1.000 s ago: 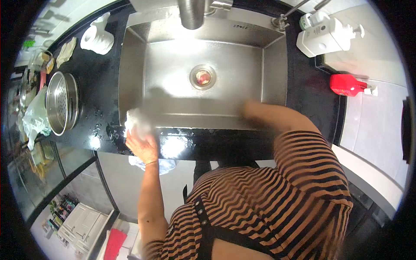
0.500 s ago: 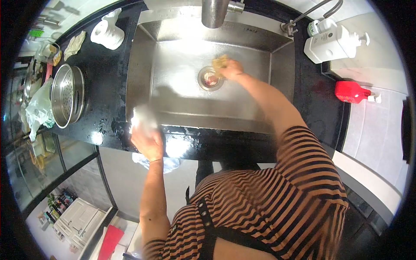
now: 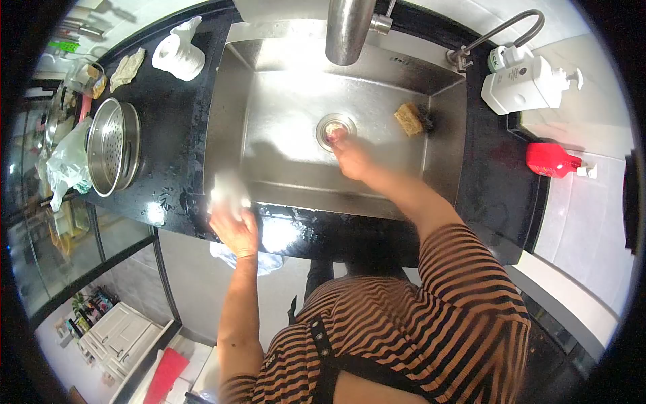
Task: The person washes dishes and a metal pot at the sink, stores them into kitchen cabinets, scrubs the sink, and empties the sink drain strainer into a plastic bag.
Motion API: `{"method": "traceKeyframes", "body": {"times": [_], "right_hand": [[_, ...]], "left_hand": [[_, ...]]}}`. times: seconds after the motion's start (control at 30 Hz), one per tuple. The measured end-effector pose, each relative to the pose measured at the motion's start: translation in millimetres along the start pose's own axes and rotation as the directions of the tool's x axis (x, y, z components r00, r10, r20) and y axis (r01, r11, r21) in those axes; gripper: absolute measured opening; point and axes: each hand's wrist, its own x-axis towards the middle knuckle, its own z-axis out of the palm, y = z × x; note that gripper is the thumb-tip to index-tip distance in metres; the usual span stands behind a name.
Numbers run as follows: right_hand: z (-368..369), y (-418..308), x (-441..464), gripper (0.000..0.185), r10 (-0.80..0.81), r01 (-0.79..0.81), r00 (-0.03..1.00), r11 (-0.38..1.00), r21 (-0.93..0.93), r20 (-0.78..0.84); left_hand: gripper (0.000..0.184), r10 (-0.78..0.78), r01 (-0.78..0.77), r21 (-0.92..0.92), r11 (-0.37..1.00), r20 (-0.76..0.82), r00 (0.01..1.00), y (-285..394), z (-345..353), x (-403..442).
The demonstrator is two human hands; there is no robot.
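My right hand [image 3: 350,156] reaches down to the round drain [image 3: 322,122] in the steel sink [image 3: 282,101]. Its fingers are drawn together at the drain opening, over pale and reddish scraps, and their tips are hard to see. A yellow-brown sponge [image 3: 408,119] lies to the right on the sink floor, against a dark scrubbing pad [image 3: 426,120]. At the sink's front left corner, my left hand [image 3: 235,229] is closed around a white, crumpled thing [image 3: 229,190]. Blur hides whether that is paper, cloth or plastic.
The tap [image 3: 346,34] overhangs the sink's back. A white pump bottle [image 3: 521,87] and a red bottle [image 3: 552,160] are at the right. On the left counter are a steel steamer pot [image 3: 106,148], a white roll [image 3: 180,59], a crumpled cloth [image 3: 128,69] and a plastic bag [image 3: 67,165].
My right hand has let go of the sponge, which now lies at the sink's right side. That hand has come to the drain. My left hand stays at the front left corner.
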Motion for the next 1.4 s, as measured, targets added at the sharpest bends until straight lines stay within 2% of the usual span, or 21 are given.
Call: {"method": "traceKeyframes", "body": {"times": [0.1, 0.2, 0.3, 0.4, 0.5, 0.6, 0.7, 0.8, 0.9, 1.0, 1.1, 1.13, 1.23, 1.33, 1.37, 1.4], "right_hand": [[9.4, 6.0, 17.3, 0.029, 0.091, -0.093, 0.994, 0.995, 0.036, 0.057], [25.6, 18.4, 30.3, 0.024, 0.065, -0.052, 0.985, 0.995, -0.089, 0.157], [-31.3, -10.1, 35.0, 0.022, 0.207, -0.14, 0.908, 0.969, -0.202, 0.364], [-12.5, -5.2, 34.7, 0.021, 0.178, -0.117, 0.946, 0.967, -0.224, 0.271], [-32.9, -15.8, 32.6, 0.025, 0.205, -0.168, 0.932, 0.975, -0.145, 0.297], [-14.2, -8.7, 26.3, 0.015, 0.108, -0.12, 0.992, 0.976, -0.183, -0.071], [-1.8, -1.4, 28.3, 0.014, 0.117, -0.135, 0.987, 0.976, -0.169, -0.113], [-7.1, 0.1, 26.6, 0.014, 0.06, -0.086, 0.988, 0.98, -0.179, -0.143], [-36.8, -13.4, 21.7, 0.025, 0.232, -0.209, 0.965, 0.962, -0.173, 0.121], [-57.2, -16.0, 15.1, 0.025, 0.234, -0.23, 0.953, 0.972, -0.046, 0.192], [-43.5, -4.5, -0.1, 0.022, 0.183, -0.178, 0.983, 0.976, -0.122, 0.025], [-53.1, -5.5, -6.3, 0.021, 0.153, -0.154, 0.988, 0.967, -0.204, -0.02], [-92.2, -18.0, -33.6, 0.021, 0.207, -0.208, 0.978, 0.965, -0.158, -0.021], [-108.7, -27.4, -56.8, 0.021, 0.251, -0.265, 0.957, 0.961, -0.081, -0.145], [-110.7, -26.1, -63.0, 0.021, 0.232, -0.245, 0.95, 0.969, -0.038, -0.211], [-110.3, -25.3, -68.6, 0.02, 0.215, -0.221, 0.937, 0.975, 0.008, -0.277]], "left_hand": [[0.04, -0.003, 0.003, -0.008, 1.0, 0.005, 1.0, 1.7, -0.9, 0.4], [0.04, -0.016, 0.016, -0.015, 1.0, 0.005, 1.0, 2.5, -1.3, -0.4], [0.04, -0.024, 0.024, -0.015, 1.0, 0.004, 1.0, 2.7, -0.6, 0.3], [0.04, -0.026, 0.026, -0.013, 1.0, 0.007, 1.0, 2.5, -0.4, 0.3], [0.04, -0.026, 0.026, -0.011, 1.0, 0.01, 1.0, 2.9, -1.3, -0.3], [0.04, -0.027, 0.027, 0.0, 1.0, 0.001, 1.0, 2.3, -0.7, 0.4], [0.04, -0.028, 0.028, -0.005, 1.0, -0.007, 1.0, 3.1, -1.6, 0.1], [0.04, -0.035, 0.035, -0.005, 0.999, -0.001, 0.999, 3.0, -3.6, -0.2], [0.04, -0.054, 0.054, -0.009, 0.998, 0.006, 0.999, 1.9, -3.2, -1.5], [0.04, -0.05, 0.05, -0.025, 0.998, -0.007, 0.999, 1.0, -2.9, -2.5], [0.041, -0.055, 0.055, -0.085, 0.995, 0.006, 0.998, 0.8, -7.1, -1.5], [0.04, -0.058, 0.058, -0.104, 0.993, 0.001, 0.998, 1.8, -8.4, -2.3], [0.04, -0.034, 0.031, -0.093, 0.995, -0.032, 0.999, -3.1, -6.4, -5.2], [0.038, 0.003, -0.013, -0.203, 0.979, -0.053, 0.999, -9.3, -11.3, -3.4], [0.038, 0.022, -0.016, -0.242, 0.97, 0.022, 1.0, -15.5, -15.4, 0.8], [0.037, 0.044, -0.045, -0.226, 0.973, -0.009, 0.999, -23.4, -17.6, 5.2]]}}
